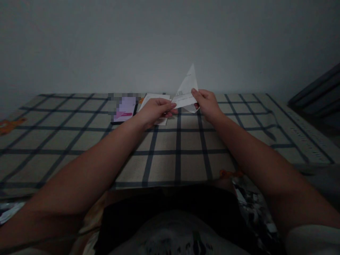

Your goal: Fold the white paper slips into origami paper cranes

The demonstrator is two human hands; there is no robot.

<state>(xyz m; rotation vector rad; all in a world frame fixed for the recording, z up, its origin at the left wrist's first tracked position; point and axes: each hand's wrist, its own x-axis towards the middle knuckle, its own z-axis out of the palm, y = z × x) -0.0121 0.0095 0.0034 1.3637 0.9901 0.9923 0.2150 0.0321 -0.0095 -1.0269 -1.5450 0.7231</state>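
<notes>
Both my hands hold one folded white sheet of paper (187, 90) above the checked cloth (164, 156). My left hand (155, 111) pinches its left end, fingers closed. My right hand (208, 104) grips its right side, thumb on top. A pointed corner of the paper stands upward. A second white sheet (152, 101) lies flat on the cloth, partly hidden behind my left hand.
A dark phone with a lit pink and white screen (124, 109) lies on the cloth left of my hands. A plain wall (159, 42) rises behind. A dark slatted object (318, 95) sits at the right. An orange print (9, 125) marks the cloth's left edge.
</notes>
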